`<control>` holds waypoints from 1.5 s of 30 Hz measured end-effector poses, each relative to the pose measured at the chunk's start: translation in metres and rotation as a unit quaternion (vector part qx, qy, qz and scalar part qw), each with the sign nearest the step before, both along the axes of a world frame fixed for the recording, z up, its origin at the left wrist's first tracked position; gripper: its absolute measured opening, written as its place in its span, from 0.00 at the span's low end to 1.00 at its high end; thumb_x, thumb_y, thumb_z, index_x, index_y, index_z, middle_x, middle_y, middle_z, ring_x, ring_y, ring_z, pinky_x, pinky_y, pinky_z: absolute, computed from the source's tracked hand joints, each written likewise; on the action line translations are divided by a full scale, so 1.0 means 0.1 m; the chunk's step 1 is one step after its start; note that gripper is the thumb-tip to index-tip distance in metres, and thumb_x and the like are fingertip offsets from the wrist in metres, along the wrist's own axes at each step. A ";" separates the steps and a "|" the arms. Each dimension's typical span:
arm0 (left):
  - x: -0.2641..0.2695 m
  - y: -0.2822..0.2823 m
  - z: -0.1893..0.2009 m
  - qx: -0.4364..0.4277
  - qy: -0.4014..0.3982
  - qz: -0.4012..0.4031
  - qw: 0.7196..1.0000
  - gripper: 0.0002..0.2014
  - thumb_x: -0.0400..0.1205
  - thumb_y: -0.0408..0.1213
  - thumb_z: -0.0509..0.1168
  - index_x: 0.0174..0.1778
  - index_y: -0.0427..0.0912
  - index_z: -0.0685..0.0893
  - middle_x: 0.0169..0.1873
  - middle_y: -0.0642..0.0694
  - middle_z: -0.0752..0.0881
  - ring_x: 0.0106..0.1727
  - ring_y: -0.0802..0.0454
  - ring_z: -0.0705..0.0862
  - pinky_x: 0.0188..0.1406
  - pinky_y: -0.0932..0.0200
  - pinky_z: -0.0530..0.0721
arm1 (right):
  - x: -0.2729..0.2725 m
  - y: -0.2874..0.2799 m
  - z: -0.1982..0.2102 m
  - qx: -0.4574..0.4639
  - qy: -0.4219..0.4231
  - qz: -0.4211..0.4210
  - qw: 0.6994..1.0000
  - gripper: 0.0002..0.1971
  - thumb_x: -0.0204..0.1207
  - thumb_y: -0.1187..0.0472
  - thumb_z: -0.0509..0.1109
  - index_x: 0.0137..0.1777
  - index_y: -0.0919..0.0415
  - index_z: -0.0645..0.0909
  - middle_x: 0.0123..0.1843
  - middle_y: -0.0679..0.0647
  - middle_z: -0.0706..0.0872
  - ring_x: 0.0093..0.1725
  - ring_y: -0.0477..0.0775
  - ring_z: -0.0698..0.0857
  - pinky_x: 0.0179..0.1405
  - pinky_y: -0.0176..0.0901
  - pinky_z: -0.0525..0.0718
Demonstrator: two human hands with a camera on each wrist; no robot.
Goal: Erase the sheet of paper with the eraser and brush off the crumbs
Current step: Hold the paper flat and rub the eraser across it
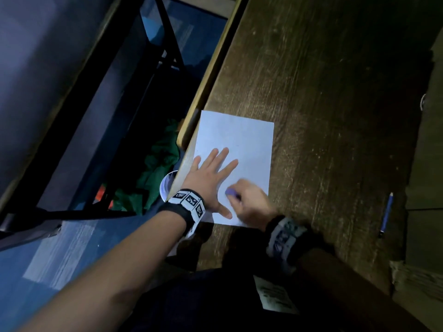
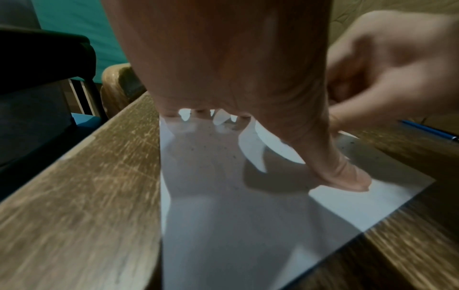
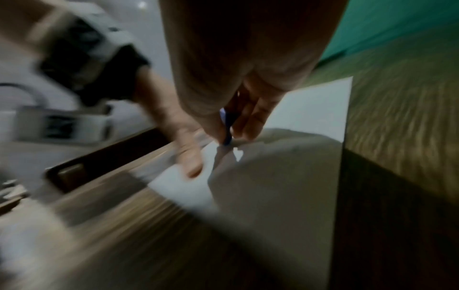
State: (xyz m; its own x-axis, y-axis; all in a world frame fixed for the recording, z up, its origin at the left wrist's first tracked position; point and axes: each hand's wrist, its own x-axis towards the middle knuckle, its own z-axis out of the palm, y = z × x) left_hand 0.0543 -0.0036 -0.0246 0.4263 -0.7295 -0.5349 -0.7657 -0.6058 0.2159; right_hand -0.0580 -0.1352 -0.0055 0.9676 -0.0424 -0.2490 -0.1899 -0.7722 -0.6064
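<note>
**Eraser on the near right part of the sheet, left hand pinning it**

Nearest you: your right hand (image 1: 249, 200) is curled around the eraser (image 1: 231, 192), pinching it between thumb and fingers, with its lower end on the sheet of paper (image 1: 242, 140). The right wrist view is blurred, so judge the rubbing stroke as in progress, not finished.

Just left of it, touching the same sheet: your left hand (image 1: 211, 178) lies flat, fingers straight and spread, thumb (image 2: 347, 172) pressed down close beside the right hand. It pins the paper and grips nothing.

The sheet lies on the wooden desk (image 1: 323, 92) at its left edge, long axis running away from you. The eraser works the near right part; the far half is uncovered. The right hand is nearer the remaining area along the right side.

Small dark crumbs (image 2: 206, 147) speckle the paper under the left palm; the brushing is not yet done.

Farther right, well apart from the sheet, lies a blue pencil (image 1: 386, 215).

Containers: a round white rim shows below the desk edge; contents cannot be told.
</note>
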 end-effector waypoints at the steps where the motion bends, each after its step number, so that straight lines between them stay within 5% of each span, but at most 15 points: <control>1: 0.00 0.00 0.00 0.004 0.000 -0.003 1.000 0.73 0.58 0.82 0.71 0.89 0.59 0.34 0.86 0.49 0.25 0.88 0.45 0.28 0.86 0.31 0.38 | 0.15 -0.13 -0.03 -0.018 -0.013 -0.048 0.999 0.07 0.80 0.63 0.66 0.43 0.61 0.84 0.41 0.58 0.81 0.42 0.61 0.82 0.45 0.54 0.82; 4: -0.01 0.01 0.01 0.009 0.003 -0.006 1.000 0.74 0.57 0.83 0.71 0.89 0.58 0.33 0.86 0.48 0.25 0.88 0.45 0.28 0.85 0.32 0.37 | 0.40 -0.36 -0.13 -0.061 -0.086 -0.192 0.976 0.07 0.81 0.63 0.65 0.43 0.61 0.84 0.42 0.57 0.80 0.39 0.59 0.82 0.43 0.51 0.82; 10: 0.00 0.00 0.00 0.013 -0.005 -0.005 1.000 0.72 0.62 0.78 0.73 0.88 0.59 0.31 0.86 0.48 0.23 0.87 0.44 0.26 0.86 0.29 0.39 | -0.14 0.19 -0.02 0.019 -0.038 -0.010 0.999 0.06 0.79 0.66 0.67 0.43 0.65 0.84 0.38 0.59 0.79 0.38 0.62 0.80 0.40 0.55 0.81; 15: -0.01 -0.01 0.00 0.023 0.006 -0.012 1.000 0.77 0.55 0.83 0.71 0.89 0.57 0.30 0.86 0.47 0.25 0.88 0.43 0.28 0.84 0.30 0.37 | 0.39 -0.26 -0.17 -0.049 -0.090 -0.190 0.976 0.06 0.81 0.63 0.66 0.47 0.61 0.85 0.44 0.57 0.81 0.42 0.57 0.82 0.46 0.51 0.83; 20: -0.02 0.01 0.03 0.011 -0.003 -0.007 1.000 0.73 0.60 0.79 0.73 0.88 0.57 0.30 0.86 0.48 0.24 0.87 0.44 0.26 0.86 0.30 0.39 | -0.30 0.28 -0.14 0.011 -0.080 -0.050 0.995 0.05 0.77 0.66 0.69 0.42 0.66 0.85 0.36 0.58 0.79 0.35 0.59 0.79 0.36 0.51 0.80; 28: 0.22 0.32 0.09 -0.030 0.032 -0.008 0.999 0.68 0.64 0.73 0.77 0.91 0.54 0.42 0.89 0.53 0.35 0.90 0.48 0.36 0.89 0.39 0.50 | -0.29 -0.01 -0.11 0.026 -0.010 -0.137 0.990 0.10 0.74 0.65 0.71 0.32 0.55 0.80 0.31 0.48 0.77 0.34 0.46 0.74 0.36 0.35 0.71; 31: 0.16 0.36 0.05 -0.029 0.022 -0.008 0.999 0.71 0.62 0.76 0.76 0.91 0.54 0.40 0.89 0.53 0.33 0.90 0.48 0.35 0.89 0.40 0.48 | -0.17 -0.04 -0.07 0.049 -0.002 -0.162 0.986 0.05 0.75 0.59 0.71 0.38 0.54 0.84 0.36 0.47 0.82 0.38 0.44 0.79 0.39 0.30 0.75; 34: 0.14 0.31 0.05 -0.024 0.011 -0.011 1.000 0.72 0.60 0.78 0.75 0.91 0.54 0.38 0.89 0.50 0.32 0.90 0.47 0.35 0.89 0.39 0.46 | 0.09 -0.01 -0.01 0.041 -0.025 -0.117 0.992 0.09 0.78 0.59 0.67 0.35 0.53 0.78 0.38 0.49 0.78 0.36 0.47 0.78 0.39 0.35 0.76; 38: 0.16 0.29 0.06 -0.004 0.005 -0.011 1.000 0.73 0.59 0.80 0.73 0.90 0.56 0.35 0.88 0.50 0.29 0.89 0.47 0.34 0.88 0.40 0.44 | 0.35 -0.02 -0.09 -0.009 -0.069 -0.181 0.981 0.05 0.81 0.64 0.66 0.44 0.60 0.82 0.42 0.53 0.78 0.37 0.53 0.79 0.41 0.45 0.80; 41: 0.15 0.28 0.06 -0.005 0.006 -0.010 1.000 0.73 0.60 0.79 0.74 0.90 0.57 0.35 0.88 0.50 0.28 0.89 0.48 0.33 0.88 0.40 0.43 | 0.01 0.26 -0.12 0.000 -0.070 -0.065 0.995 0.04 0.77 0.69 0.68 0.42 0.64 0.82 0.38 0.57 0.78 0.38 0.59 0.79 0.43 0.51 0.78; 43: 0.17 0.28 0.07 -0.003 0.004 -0.010 1.000 0.73 0.60 0.80 0.73 0.90 0.57 0.35 0.87 0.50 0.27 0.89 0.48 0.32 0.88 0.40 0.43 | -0.15 0.31 -0.06 0.042 -0.033 0.050 0.997 0.05 0.76 0.65 0.68 0.39 0.61 0.81 0.37 0.55 0.76 0.37 0.59 0.78 0.40 0.56 0.79; 45: 0.18 0.28 0.07 -0.003 0.010 -0.013 1.000 0.73 0.59 0.79 0.74 0.90 0.57 0.35 0.88 0.49 0.27 0.89 0.47 0.32 0.87 0.39 0.43 | 0.06 0.15 -0.04 0.018 0.001 0.067 0.998 0.08 0.80 0.59 0.63 0.40 0.57 0.80 0.39 0.52 0.75 0.40 0.57 0.78 0.43 0.58 0.80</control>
